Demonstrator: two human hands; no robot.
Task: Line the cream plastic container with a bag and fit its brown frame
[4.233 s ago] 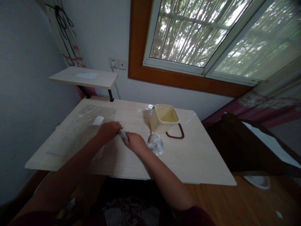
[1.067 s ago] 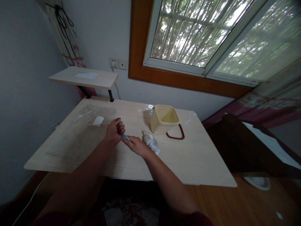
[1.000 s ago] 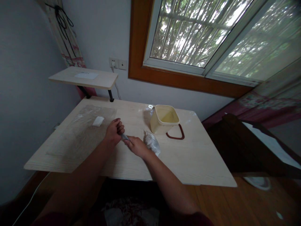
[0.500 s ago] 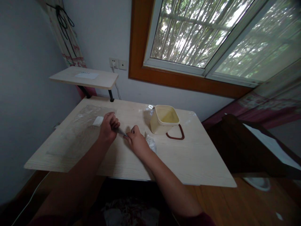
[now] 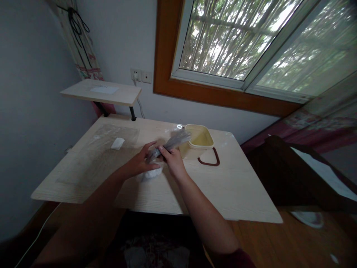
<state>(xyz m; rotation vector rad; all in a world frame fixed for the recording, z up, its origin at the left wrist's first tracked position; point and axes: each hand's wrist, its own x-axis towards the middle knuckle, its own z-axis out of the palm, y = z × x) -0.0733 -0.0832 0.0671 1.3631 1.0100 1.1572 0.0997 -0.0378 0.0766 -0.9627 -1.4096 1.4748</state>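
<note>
Both hands meet over the middle of the pale wooden table. A clear plastic bag is twisted into a rope; its free end points up and right toward a cream tub. My right hand pinches the twisted neck. My left hand is wrapped round the white filled bottom of the bag, which rests just above the table.
A dark red ring lies beside the tub. A clear plastic sheet with a small white square covers the table's left part. A raised shelf stands at the back left, and a dark chair is to the right.
The bag has been picked up from the table's right of my hands and gathered between them. Its top is now twisted and lifted toward the tub.
</note>
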